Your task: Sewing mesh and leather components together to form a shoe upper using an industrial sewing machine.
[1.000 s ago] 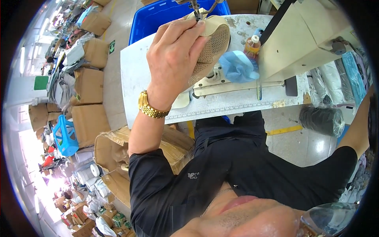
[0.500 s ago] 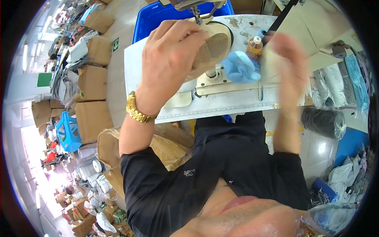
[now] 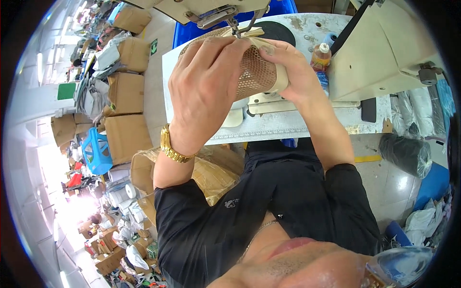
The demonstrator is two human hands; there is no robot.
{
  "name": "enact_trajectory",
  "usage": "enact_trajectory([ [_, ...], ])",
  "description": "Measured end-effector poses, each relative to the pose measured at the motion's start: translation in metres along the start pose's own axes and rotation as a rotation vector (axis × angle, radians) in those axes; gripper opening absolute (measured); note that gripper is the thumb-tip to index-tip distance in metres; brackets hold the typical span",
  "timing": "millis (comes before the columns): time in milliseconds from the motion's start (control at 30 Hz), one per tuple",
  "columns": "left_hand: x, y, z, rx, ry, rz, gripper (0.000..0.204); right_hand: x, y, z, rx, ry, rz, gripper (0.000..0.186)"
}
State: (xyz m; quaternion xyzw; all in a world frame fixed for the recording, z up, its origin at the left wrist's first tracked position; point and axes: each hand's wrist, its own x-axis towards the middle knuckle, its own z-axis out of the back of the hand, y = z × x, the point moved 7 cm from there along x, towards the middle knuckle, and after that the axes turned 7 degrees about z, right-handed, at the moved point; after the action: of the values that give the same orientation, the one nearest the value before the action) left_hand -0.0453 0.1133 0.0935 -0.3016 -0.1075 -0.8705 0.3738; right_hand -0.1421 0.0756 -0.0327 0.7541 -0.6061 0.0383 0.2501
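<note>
My left hand (image 3: 207,72), with a gold watch at its wrist, grips a beige mesh shoe upper (image 3: 257,72) from the left. From the right, my right hand (image 3: 294,67) holds the same piece, thumb on its pale trim. The upper's top edge lies right at the presser foot (image 3: 236,32) of a sewing machine (image 3: 211,15), between the fingertips of both hands. Part of the mesh is hidden behind my left hand. A cream machine bed (image 3: 269,106) shows below the piece.
A small bottle (image 3: 321,57) stands right of my right hand, near the machine's thick arm (image 3: 384,53). Behind the white table (image 3: 278,126) is a blue bin (image 3: 180,36). Cardboard boxes (image 3: 126,93) line the left, and wrapped bundles (image 3: 408,153) lie at the right.
My right hand has come in from the right and taken hold of the upper. The piece has turned, with its edge at the presser foot. The light-blue cloth no longer shows.
</note>
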Motion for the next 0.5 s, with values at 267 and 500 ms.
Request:
enact_trajectory([
  [267, -0.012, 0.012, -0.004, -0.025, -0.188, -0.215, 0.032, 0.009, 0.032, -0.010, -0.784, -0.035, 0.169, 0.032],
  [500, -0.022, 0.020, -0.017, -0.026, -0.255, -0.245, 0.029, 0.004, 0.048, -0.007, -1.240, -0.075, 0.295, 0.024],
])
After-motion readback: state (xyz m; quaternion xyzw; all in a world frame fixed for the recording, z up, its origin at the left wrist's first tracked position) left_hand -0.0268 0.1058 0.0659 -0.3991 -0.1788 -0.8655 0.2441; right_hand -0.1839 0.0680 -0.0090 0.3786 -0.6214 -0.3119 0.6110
